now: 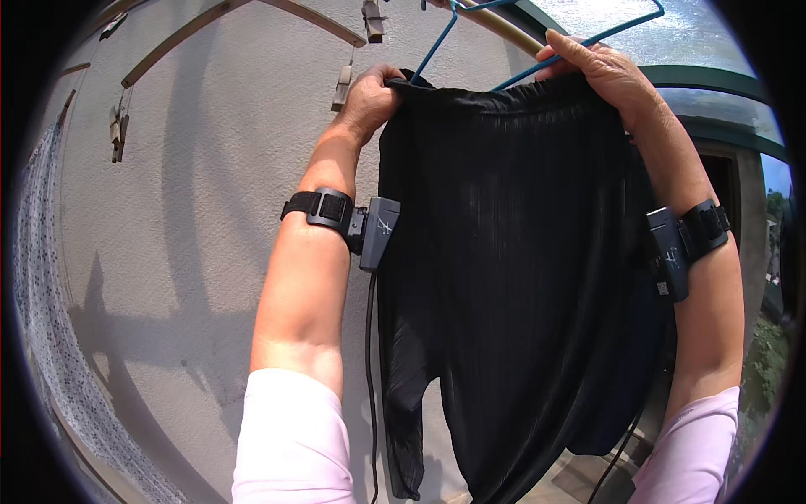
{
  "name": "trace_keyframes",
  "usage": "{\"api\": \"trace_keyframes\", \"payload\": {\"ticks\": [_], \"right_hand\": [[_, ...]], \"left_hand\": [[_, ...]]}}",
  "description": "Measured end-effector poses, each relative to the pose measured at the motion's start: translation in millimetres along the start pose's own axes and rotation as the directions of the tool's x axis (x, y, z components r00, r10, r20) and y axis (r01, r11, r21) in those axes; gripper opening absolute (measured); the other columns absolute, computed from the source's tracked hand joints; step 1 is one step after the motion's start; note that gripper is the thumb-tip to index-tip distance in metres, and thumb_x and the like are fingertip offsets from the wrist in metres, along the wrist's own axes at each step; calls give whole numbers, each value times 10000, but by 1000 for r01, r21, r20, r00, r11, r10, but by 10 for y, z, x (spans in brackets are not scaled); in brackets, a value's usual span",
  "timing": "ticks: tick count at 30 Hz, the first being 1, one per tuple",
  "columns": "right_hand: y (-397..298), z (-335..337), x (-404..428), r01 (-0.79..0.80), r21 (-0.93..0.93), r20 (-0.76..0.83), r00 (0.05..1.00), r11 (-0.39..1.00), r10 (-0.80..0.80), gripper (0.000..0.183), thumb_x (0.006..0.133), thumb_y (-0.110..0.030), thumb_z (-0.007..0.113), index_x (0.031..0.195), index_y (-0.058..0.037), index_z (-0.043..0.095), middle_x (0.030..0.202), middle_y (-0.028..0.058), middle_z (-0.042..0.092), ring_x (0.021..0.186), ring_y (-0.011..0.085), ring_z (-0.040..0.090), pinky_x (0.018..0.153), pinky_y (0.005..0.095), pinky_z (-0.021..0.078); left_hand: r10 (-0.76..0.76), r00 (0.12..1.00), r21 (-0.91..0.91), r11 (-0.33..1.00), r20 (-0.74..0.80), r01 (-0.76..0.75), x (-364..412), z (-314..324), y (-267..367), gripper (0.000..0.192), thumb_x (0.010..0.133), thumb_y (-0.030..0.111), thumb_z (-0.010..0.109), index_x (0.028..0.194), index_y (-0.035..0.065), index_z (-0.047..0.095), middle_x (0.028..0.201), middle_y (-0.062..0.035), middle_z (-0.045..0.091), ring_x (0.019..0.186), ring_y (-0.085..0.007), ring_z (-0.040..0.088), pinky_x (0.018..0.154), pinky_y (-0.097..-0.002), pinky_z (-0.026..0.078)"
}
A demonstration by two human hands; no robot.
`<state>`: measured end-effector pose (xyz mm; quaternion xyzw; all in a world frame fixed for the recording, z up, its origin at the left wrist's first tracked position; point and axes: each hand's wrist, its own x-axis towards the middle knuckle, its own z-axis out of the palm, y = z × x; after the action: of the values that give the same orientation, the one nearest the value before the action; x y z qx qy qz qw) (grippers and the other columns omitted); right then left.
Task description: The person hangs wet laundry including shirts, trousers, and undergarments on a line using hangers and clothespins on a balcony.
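Observation:
Black trousers with a gathered elastic waistband hang in front of me, legs down. My left hand grips the left end of the waistband. At the upper right, my right hand is at the other end of the waistband, its thumb and fingers around the lower arm of a blue wire hanger. The hanger's lower part goes down behind the front edge of the waistband. Some fingers of both hands are hidden by cloth.
Wooden clothespins dangle on strings from curved wooden bars before a rough plaster wall. More clothespins hang near my left hand. A patterned cloth hangs far left. Green-framed structure stands upper right.

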<state>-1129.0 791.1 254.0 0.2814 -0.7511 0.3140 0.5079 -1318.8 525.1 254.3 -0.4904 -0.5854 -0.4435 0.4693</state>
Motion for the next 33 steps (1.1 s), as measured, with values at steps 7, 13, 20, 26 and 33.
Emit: {"api": "trace_keyframes", "payload": {"ticks": [7,13,20,26,33], "right_hand": [[0,17,-81,45,43,78,996,998,-49,406,885,-470,612,1012,-96,707,835,58,697,846,129,656,812,259,520],[-182,-419,-483,321,-480,101,945,817,-312,344,829,-346,716,1078,-109,701,889,43,688,839,133,633,864,253,490],[-622,-1083,-801,35,-711,209,964,703,164,181,862,-222,687,970,-77,694,841,1,666,826,90,614,860,256,488],[-989,-1140,-778,-160,-861,-200,979,483,-32,421,917,-352,561,1201,-42,576,1231,89,576,1124,195,526,983,313,386],[-498,-929,90,293,-726,54,926,622,-373,246,902,-258,566,1078,-114,662,1072,46,646,1014,167,564,887,317,430]], "left_hand": [[294,956,130,948,-10,-291,181,249,38,331,885,-7,448,1186,47,575,1127,-114,626,1027,-182,600,925,-296,451],[151,985,212,963,81,-165,54,23,257,489,848,-124,308,1206,80,571,1140,-125,625,1061,-187,599,987,-310,440],[271,955,357,886,117,-296,115,45,240,366,899,-74,365,1186,16,575,1127,-147,631,1079,-220,586,984,-315,432],[331,941,303,891,75,-337,183,-71,116,439,848,-123,354,1203,2,582,1132,-158,645,1063,-226,600,958,-302,439],[336,938,528,783,86,-329,151,-17,154,318,900,1,457,1182,53,593,1140,-148,632,1106,-254,576,973,-321,417]]}}
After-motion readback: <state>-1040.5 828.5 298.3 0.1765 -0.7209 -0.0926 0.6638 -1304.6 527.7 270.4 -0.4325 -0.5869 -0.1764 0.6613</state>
